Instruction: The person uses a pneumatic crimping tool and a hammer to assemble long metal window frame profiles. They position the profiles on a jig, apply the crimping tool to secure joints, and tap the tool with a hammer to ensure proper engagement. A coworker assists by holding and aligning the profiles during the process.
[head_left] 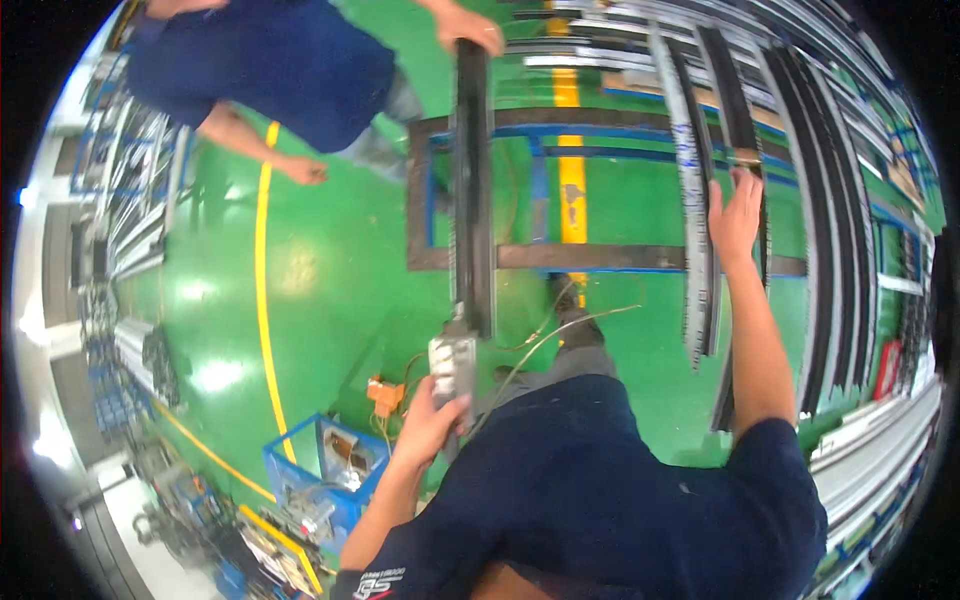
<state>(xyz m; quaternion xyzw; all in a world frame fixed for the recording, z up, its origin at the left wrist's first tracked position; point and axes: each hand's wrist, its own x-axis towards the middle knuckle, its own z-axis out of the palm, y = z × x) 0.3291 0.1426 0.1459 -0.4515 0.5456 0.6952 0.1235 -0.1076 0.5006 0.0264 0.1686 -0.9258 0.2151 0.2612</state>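
Note:
My left hand (432, 425) is closed around a grey hand tool (455, 375) with a row of white blocks on it. The tool's front meets the near end of a long dark profile (473, 190) that lies across the frame; whether it grips the profile I cannot tell. My right hand (737, 215) reaches out to another dark profile (732, 90), its fingers stretched along it and the thumb apart. A small brownish patch (745, 157) shows just beyond those fingertips. A silvery profile (692, 180) lies just left of this hand.
A co-worker's hand (470, 30) holds the dark profile's far end. Under the profiles stands a blue and brown metal frame (600, 258). Several dark profiles (820, 220) lie at right. A thin hose (560, 328) runs near my legs. A blue cart (285, 470) and an orange box (384, 395) are at lower left.

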